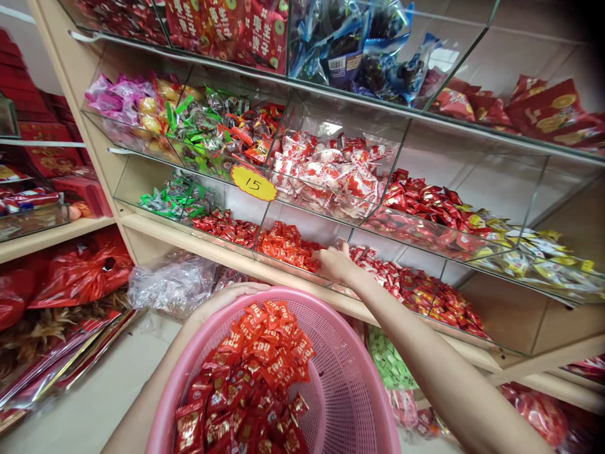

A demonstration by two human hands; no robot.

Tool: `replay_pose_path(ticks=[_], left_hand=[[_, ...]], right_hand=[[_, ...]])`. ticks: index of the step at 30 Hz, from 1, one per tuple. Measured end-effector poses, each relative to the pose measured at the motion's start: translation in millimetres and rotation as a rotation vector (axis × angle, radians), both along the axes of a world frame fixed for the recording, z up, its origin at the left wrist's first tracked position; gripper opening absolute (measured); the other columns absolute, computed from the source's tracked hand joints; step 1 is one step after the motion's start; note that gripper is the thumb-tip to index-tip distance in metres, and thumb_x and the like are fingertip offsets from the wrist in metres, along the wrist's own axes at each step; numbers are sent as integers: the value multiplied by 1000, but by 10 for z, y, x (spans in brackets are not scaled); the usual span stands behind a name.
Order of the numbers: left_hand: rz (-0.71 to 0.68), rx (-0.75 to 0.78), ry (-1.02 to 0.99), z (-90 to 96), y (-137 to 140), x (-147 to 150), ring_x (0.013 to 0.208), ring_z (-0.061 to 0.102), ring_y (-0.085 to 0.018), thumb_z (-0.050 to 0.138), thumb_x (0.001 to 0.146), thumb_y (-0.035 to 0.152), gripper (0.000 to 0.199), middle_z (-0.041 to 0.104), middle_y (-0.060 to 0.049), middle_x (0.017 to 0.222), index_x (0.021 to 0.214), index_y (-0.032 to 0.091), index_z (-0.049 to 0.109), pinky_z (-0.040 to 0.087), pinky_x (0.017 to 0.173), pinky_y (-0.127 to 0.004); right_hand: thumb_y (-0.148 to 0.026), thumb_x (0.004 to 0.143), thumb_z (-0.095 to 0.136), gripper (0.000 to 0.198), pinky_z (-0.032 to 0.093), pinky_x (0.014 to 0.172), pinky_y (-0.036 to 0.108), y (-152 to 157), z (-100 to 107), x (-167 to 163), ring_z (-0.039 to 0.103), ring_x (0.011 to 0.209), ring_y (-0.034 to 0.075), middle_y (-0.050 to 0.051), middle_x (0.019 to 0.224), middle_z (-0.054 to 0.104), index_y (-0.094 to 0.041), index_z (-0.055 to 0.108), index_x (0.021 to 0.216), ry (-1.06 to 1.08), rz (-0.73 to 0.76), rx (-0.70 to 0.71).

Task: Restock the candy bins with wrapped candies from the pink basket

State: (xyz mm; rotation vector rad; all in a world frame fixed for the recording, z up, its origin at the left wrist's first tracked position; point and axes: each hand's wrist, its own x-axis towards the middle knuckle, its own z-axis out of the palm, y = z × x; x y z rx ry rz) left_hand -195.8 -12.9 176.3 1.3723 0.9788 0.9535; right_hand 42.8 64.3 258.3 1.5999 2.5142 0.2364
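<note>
A pink plastic basket point(378, 403) with mesh sides is in front of me, partly filled with red-wrapped candies point(255, 378); the brighter orange-red ones lie toward its far side. My left hand point(231, 299) is closed on the far left rim, its fingers along the outer edge. Stretched out over the basket, my right arm ends at the lowest row of clear bins. There my right hand point(336, 263) is beside the orange-red candies point(286, 246), fingers curled down over the bin's front edge. The fingertips and anything in them cannot be made out.
Clear dividers and front panels edge the tilted shelf bins. White-and-red packets point(331, 170) fill a middle bin beside a yellow "15" tag point(254, 183). A clear plastic bag point(172, 284) lies under the lowest shelf. Green packets point(390, 359) sit below right. Red goods point(51, 151) stand left.
</note>
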Motion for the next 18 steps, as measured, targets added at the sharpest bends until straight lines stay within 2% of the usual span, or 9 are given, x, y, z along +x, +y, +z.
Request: replay_pose_path(ticks=[4,9,12,15,18], left_hand=[[10,1,3,11,-1,9,101,59,-16,53,59,23,31,69,2,101,85,19,69,40,99,-26],[-20,3,18,-31,46,-11,99,60,-16,54,56,23,31,69,2,100,83,20,70,43,96,-25],[-18,28,24,-89,72,-47,102,58,-15,54,59,22,32,68,2,104,87,20,70,40,98,-24],[-17,39,38,-163,98,-90,104,57,-14,52,62,21,33,67,1,107,90,21,69,39,100,-25],[-40,74,51,-237,137,-122,106,56,-14,51,63,20,34,66,2,108,91,22,70,38,100,-24]], right_hand=[[-19,76,52,20,24,82,38,-11,20,21,56,89,22,5,85,68,-22,65,91,106,31,15],[-23,77,55,28,26,82,38,-146,183,55,53,90,22,4,86,67,-20,60,104,316,60,47],[-26,81,54,27,30,83,36,-384,206,104,51,92,20,3,92,66,-21,57,108,514,191,70],[-26,84,52,23,34,82,32,-655,-5,179,51,93,18,3,98,63,-22,56,106,614,345,2],[-24,85,51,18,35,82,33,-851,-395,271,48,94,19,4,98,61,-21,56,102,530,401,-62]])
